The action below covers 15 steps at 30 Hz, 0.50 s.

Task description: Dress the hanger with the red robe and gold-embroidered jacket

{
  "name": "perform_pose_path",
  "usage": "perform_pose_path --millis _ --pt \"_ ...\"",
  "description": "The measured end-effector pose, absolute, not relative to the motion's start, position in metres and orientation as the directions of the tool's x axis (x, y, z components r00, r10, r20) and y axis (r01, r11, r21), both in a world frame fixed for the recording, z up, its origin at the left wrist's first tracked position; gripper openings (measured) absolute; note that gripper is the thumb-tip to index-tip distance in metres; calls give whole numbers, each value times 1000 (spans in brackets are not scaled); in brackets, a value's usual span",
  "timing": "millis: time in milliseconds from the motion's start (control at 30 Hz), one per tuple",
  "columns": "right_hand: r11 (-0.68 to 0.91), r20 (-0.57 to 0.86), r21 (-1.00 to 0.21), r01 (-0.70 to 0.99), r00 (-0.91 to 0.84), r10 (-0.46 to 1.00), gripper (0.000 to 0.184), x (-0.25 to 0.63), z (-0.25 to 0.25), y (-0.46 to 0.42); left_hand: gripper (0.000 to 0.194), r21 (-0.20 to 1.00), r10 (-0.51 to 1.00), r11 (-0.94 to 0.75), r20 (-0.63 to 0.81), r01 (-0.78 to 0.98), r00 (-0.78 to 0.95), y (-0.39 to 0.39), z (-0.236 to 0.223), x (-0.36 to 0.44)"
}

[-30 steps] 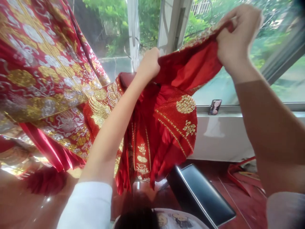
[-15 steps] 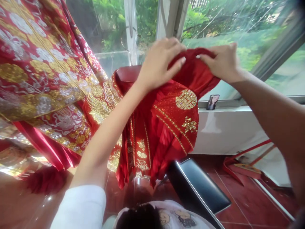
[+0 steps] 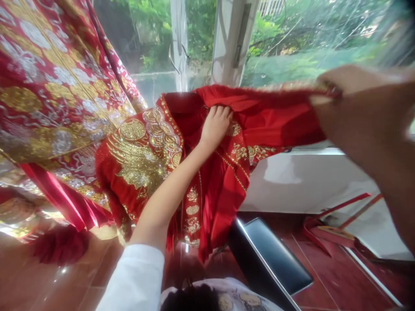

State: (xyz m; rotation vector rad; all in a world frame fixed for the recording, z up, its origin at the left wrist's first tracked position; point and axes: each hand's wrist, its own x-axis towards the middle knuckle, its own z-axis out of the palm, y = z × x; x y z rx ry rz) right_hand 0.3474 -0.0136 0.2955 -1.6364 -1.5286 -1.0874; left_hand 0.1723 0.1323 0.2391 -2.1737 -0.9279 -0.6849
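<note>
A red garment [image 3: 223, 185] with gold embroidery hangs on a metal hanger [image 3: 175, 65] in front of the window. My left hand [image 3: 215, 125] reaches up and its fingers press closed into the red cloth near the collar. At the right, close to the camera and blurred, my right hand [image 3: 337, 93] pinches the gold-trimmed edge of the same garment and holds it stretched out level to the right. The red lining shows between my two hands.
A larger red and gold patterned garment [image 3: 48, 108] hangs at the left. A black cushioned seat [image 3: 275, 255] stands low in the middle. Red sticks and a flat object [image 3: 330, 229] lie on the red tiled floor by the white wall under the window sill.
My hands have parted: the right hand has pulled the garment's edge out to the right toward the camera, and the left hand has dropped lower onto the cloth near the collar.
</note>
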Motion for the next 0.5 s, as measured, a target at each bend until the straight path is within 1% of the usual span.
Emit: perform_pose_path --millis 67,100,167,200,233,267,300,333,367,400,433,467,500 --pt "-72 879 86 994 -41 475 34 339 264 -24 40 -366 432 -500 680 785 592 135 235 173" --pt "-40 855 93 995 -59 516 39 340 250 -23 40 -366 440 -498 674 786 593 135 234 174" --pt "37 742 78 996 -83 666 58 355 235 -12 42 -369 451 -507 656 779 605 136 233 174" --pt "58 659 47 997 -74 748 65 366 235 -4 42 -370 455 -512 648 775 610 135 233 175" --pt "56 592 -2 998 -44 805 68 377 240 5 42 -373 457 -515 642 772 615 134 234 175" --pt "35 568 -65 997 8 823 65 386 249 14 41 -373 457 -517 640 770 617 133 235 176" --pt "3 604 -130 992 76 793 61 394 261 23 40 -370 455 -518 644 771 615 131 236 176" --pt "-19 692 -198 980 154 705 61 398 272 31 39 -365 449 -519 653 773 610 130 237 177" --pt "-15 785 -250 968 212 583 63 400 282 38 37 -358 440 -520 665 775 603 129 237 177" --pt "-11 839 -287 958 257 479 62 400 289 43 36 -351 432 -520 678 779 594 128 237 177" --pt "20 860 -303 953 264 437 59 399 293 48 36 -343 429 -518 688 784 585 128 237 176" --pt "78 857 -302 950 235 458 55 398 295 52 36 -336 437 -516 688 788 579 129 237 175" --pt "140 831 -297 945 183 526 50 398 295 54 37 -331 451 -515 680 791 578 131 237 175"
